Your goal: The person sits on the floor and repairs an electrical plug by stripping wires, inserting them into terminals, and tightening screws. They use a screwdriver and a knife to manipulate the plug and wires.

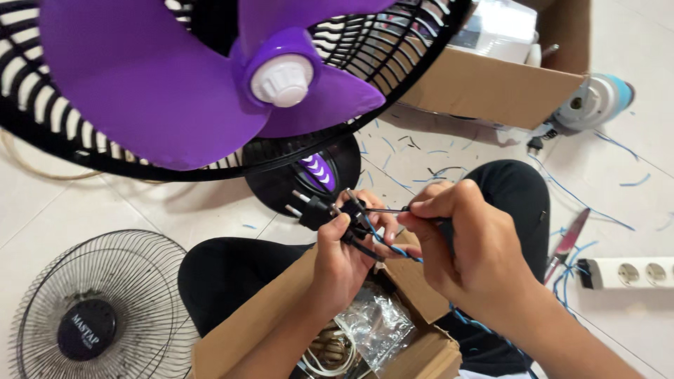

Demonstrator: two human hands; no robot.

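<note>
My left hand (342,254) grips a black two-pin plug (312,208) with its cord bundled at the fingers. My right hand (460,238) pinches a thin black tie or wire (382,210) that reaches the plug's cord, and a blue-and-black twisted wire (397,249) runs under it. Both hands meet above my lap, over an open cardboard box (270,319). Just above stands a fan with purple blades (154,77) and a white hub cap (282,79) inside a black rear guard (393,67).
A loose front fan grille (98,309) lies on the tiled floor at lower left. A white power strip (625,272), a screwdriver (570,237) and blue wire scraps lie at the right. Another cardboard box (491,88) and a fan motor (597,102) sit behind.
</note>
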